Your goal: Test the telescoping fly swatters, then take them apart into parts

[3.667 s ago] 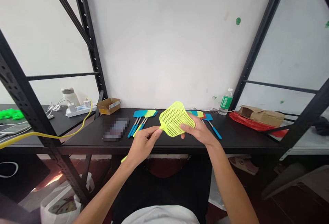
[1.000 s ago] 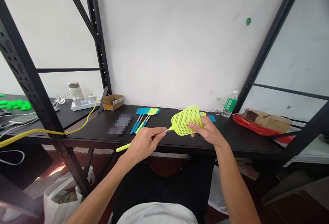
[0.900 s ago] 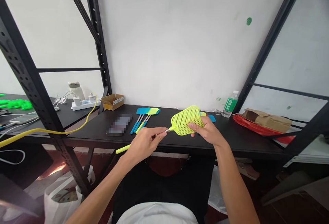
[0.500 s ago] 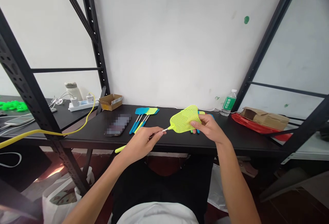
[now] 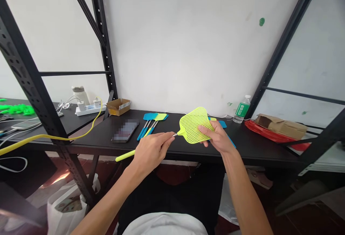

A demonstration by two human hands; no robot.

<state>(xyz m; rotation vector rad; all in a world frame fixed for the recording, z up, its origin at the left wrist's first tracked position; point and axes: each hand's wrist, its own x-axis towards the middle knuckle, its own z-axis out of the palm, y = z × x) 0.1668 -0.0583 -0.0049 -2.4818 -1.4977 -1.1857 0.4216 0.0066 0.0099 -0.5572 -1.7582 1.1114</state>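
Yellow mesh swatter head (image 5: pixel 192 125) tipped higher since the last frame, pinched between thumb and fingers of the right hand (image 5: pixel 217 138); yellow handle (image 5: pixel 125 155) pinched by the left hand (image 5: pixel 152 154), its metal tip at the head's neck. Other swatters (image 5: pixel 155 117) lie flat on the worktop (image 5: pixel 256 148) beyond.

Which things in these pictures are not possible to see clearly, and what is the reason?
All in the head view:
Middle of the yellow fly swatter handle: hidden by the left hand.
Blue fly swatter head: partly hidden by the held yellow head and right hand.
Phone screen: blurred.
Water bottle label: too small to read.
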